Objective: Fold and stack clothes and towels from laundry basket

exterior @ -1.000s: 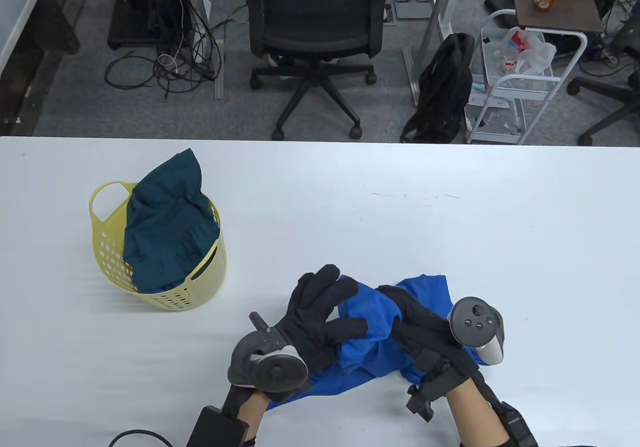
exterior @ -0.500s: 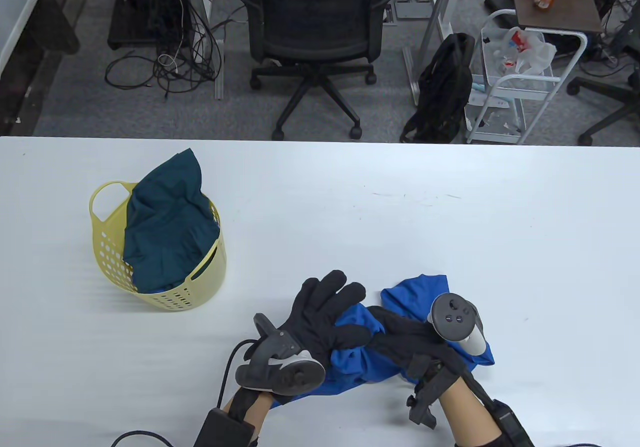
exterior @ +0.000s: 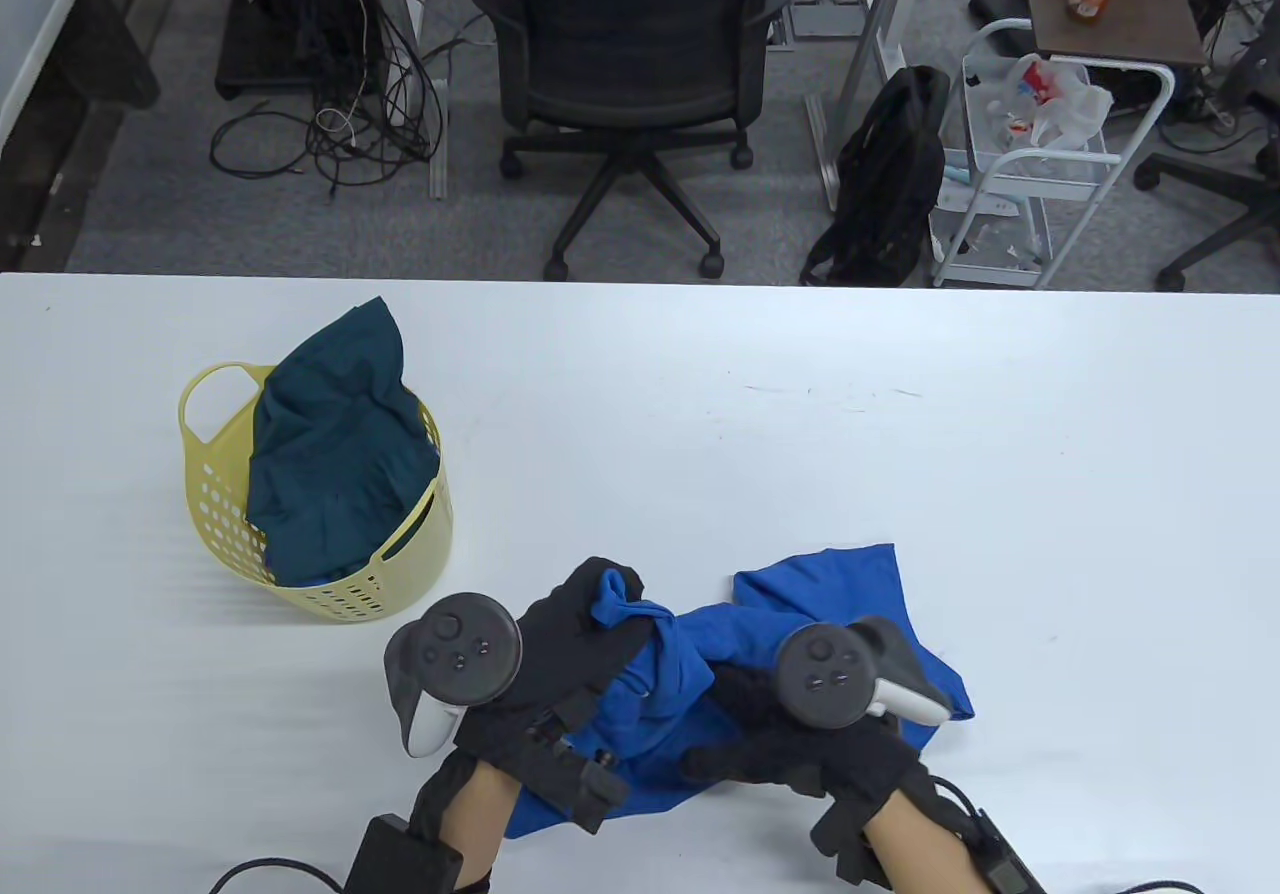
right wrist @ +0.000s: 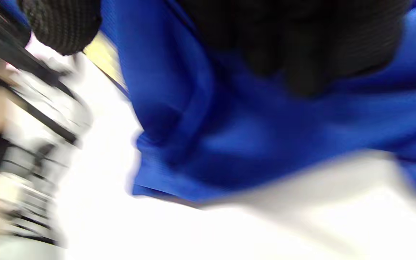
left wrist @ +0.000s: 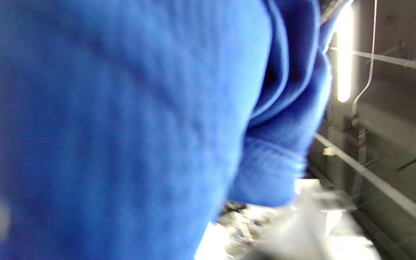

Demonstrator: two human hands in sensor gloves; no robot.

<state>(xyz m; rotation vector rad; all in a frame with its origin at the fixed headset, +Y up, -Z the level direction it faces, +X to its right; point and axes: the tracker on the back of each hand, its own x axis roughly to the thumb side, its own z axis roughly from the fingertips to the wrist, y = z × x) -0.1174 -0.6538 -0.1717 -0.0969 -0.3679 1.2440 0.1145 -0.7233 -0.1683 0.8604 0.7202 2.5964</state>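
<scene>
Left of frame: yellow laundry basket [exterior: 320, 574] is sitting on the worktop [exterior: 700, 434], dark teal garment [exterior: 335, 444] spilling out of its top, untouched, same as a second ago.

Lower centre: blue garment [exterior: 690, 674] is lying crumpled on the worktop between both hands. Change over the last second: left hand [exterior: 560, 654] has rolled from palm-up with fingers spread to knuckles-up, tracker now facing the camera, and its grip is now closing round a bunched fold at the garment's upper-left end [exterior: 620, 599]. Right hand [exterior: 800, 744] has pulled back toward the bottom edge, fingers curled down into the cloth near its middle; it looks like a grasp, though the fingertips are hidden under the hand. The garment's right corner [exterior: 880, 574] is now lying flatter and more exposed.

My read: both hands have got purchase and are about to lift or shake the garment open. No fold made yet, no stack started, teal piece still waiting.

View differences: table view gives the layout and hand poses but hides the contact points. Left wrist view is almost all blue cloth [left wrist: 121, 126] hard against the lens, plus ceiling lights at the right, so that camera is tilted upward; no fingers visible. Right wrist view, blurred, is showing black gloved fingers [right wrist: 302, 43] pressing into the cloth [right wrist: 200, 137], and a hemmed edge resting on the white surface.
</scene>
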